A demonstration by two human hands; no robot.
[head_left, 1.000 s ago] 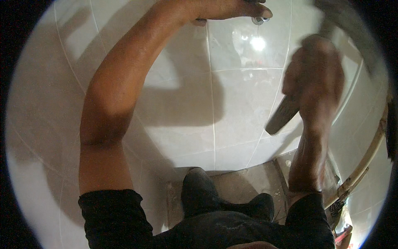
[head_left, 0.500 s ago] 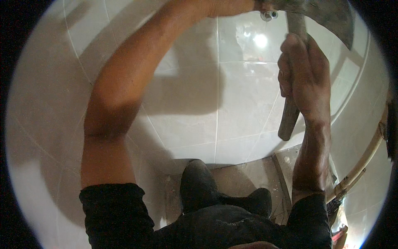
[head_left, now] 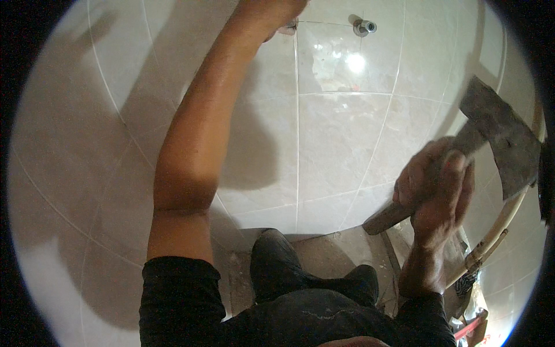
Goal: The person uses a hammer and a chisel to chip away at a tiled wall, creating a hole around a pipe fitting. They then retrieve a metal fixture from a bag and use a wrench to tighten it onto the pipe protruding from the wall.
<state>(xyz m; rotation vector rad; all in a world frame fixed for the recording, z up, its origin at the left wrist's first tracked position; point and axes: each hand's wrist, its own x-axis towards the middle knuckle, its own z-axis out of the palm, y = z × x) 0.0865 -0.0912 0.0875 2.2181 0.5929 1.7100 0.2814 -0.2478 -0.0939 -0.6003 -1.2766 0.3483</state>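
Observation:
My right hand (head_left: 436,179) is wrapped around the handle of a hammer (head_left: 511,141). Its dark, worn head has a broad, flat blade end, and it tilts up to the right, clear of the wall. The handle's butt points down to the left. High up at the top edge, my left hand (head_left: 274,14) is against the tiled wall (head_left: 341,150). Its fingers look curled, with a small dark bit beside the fingertips; what they hold is mostly hidden and partly out of view.
A metal pipe fitting (head_left: 365,27) sticks out of the wall to the right of my left hand. A pale pole (head_left: 491,237) leans along the right side. Assorted items (head_left: 471,324) lie at lower right. My legs (head_left: 274,263) stand on a dusty floor (head_left: 335,248).
The hammer has swung away from the wall, down and to the right, with its head turning. My left hand has shifted left, and the pipe fitting is now fully visible.

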